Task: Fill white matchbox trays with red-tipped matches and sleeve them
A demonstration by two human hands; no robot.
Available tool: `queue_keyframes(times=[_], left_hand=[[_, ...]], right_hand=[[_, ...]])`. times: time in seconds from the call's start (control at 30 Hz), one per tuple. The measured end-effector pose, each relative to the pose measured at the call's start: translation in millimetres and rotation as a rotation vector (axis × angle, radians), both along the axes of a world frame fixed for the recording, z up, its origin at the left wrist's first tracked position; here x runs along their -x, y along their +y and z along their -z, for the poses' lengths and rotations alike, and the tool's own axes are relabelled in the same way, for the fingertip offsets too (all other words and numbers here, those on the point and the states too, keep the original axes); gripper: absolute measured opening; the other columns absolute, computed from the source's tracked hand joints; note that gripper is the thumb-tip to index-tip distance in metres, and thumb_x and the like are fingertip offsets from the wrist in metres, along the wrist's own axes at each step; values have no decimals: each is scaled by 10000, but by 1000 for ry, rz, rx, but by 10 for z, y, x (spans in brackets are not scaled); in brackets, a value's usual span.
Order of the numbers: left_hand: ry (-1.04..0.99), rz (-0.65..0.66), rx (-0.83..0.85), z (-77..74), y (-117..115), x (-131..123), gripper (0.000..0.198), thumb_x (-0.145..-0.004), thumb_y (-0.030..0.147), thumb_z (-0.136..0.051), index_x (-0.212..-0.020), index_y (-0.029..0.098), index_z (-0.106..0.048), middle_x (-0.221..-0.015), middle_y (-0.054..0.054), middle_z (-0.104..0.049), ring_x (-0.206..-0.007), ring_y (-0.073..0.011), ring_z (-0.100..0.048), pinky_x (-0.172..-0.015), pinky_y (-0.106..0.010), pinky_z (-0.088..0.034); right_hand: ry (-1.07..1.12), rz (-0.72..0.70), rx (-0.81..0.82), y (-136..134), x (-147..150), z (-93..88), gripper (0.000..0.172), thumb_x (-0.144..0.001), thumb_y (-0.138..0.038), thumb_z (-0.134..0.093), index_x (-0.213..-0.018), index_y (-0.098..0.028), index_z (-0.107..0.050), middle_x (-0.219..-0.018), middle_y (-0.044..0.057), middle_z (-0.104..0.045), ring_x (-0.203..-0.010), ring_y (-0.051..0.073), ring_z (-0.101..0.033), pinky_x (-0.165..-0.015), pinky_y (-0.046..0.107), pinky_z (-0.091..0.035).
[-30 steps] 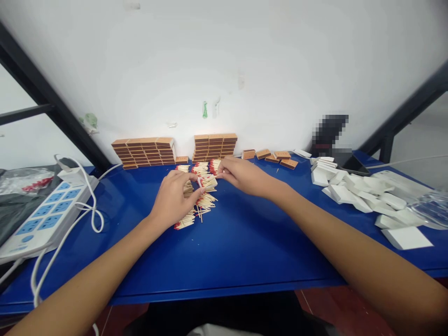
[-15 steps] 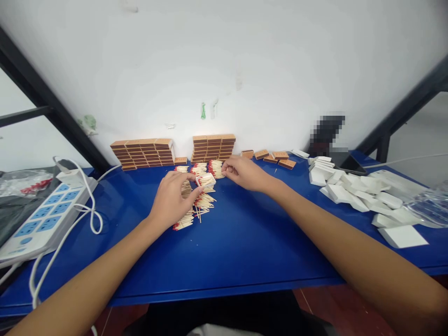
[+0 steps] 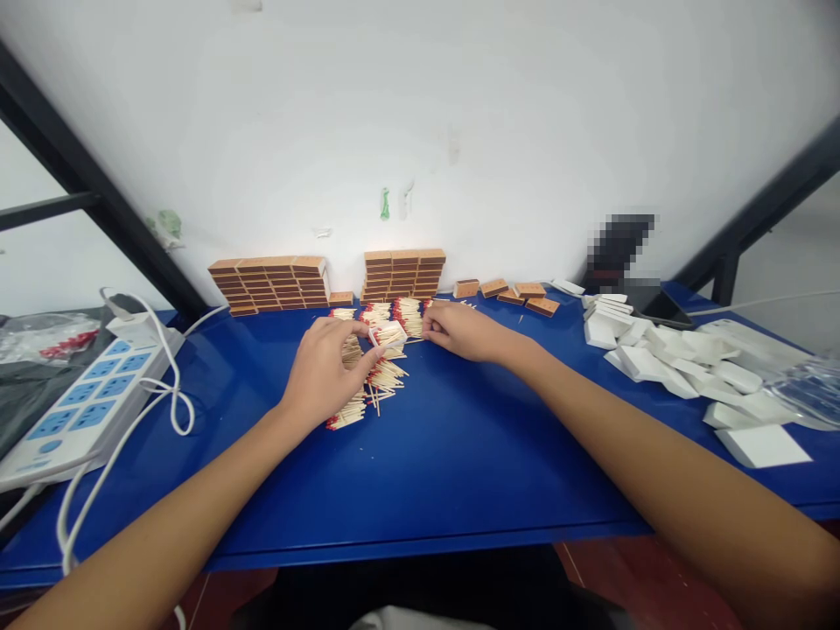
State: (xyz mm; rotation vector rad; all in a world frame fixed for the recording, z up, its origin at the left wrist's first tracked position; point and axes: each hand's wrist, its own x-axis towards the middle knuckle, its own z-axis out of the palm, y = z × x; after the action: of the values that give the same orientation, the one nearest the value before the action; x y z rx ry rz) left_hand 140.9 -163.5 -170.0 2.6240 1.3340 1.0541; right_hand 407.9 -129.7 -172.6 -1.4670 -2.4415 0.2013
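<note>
My left hand (image 3: 325, 363), thumb and fingers partly apart, pinches a small white tray (image 3: 399, 326) near frame centre by its left end, apparently to leave its open top exposed. My right hand (image 3: 463, 331) curls nearly closed just right of it; I cannot tell whether it grips anything. Loose matchsticks (image 3: 386, 376) lie around, presumably within easy reach; higher in frame, matchboxes (image 3: 403, 275) stand stacked along the wall (image 3: 420, 131), seemingly for steadiness

Tabletop (image 3: 446, 464) looks super smooth and glossy, matches (image 3: 387, 374) are plain wood, white trays (image 3: 765, 444) matt card, power strip (image 3: 85, 411) smooth plastic.
</note>
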Motion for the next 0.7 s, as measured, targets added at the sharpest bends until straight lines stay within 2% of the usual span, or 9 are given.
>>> queue_keyframes(times=[0.23, 0.5, 0.7], left_hand=[[2, 2, 5, -6, -5, 8, 224, -932, 406, -719, -1059, 224, -694, -1087, -53, -758, -1088, -287, -632, -981, -439, -496], [10, 5, -5, 3, 6, -3, 215, -931, 401, -721, -1054, 226, -693, -1077, -49, -761, -1068, -285, -639, -977, -437, -500], [8, 1, -1, 5, 3, -3, 215, -929, 409, -720, -1048, 233, -690, -1079, -49, -759, -1080, -287, -636, -974, -433, -502]], right_hand=[[21, -38, 73, -76, 24, -129, 83, -920, -119, -607, -872, -155, -664, -853, 62, -689, -729, 159, -551, -648, 263, -339], [46, -84, 65, -59, 91, -20, 70, -919, -109, -624, -904, -151, -677, -884, 60, -695, -752, 153, -556, -666, 255, -341], [32, -71, 25, -50, 70, -39, 11, -912, -166, -688, -915, -160, -679, -872, 47, -676, -753, 157, -535, -662, 257, -322]])
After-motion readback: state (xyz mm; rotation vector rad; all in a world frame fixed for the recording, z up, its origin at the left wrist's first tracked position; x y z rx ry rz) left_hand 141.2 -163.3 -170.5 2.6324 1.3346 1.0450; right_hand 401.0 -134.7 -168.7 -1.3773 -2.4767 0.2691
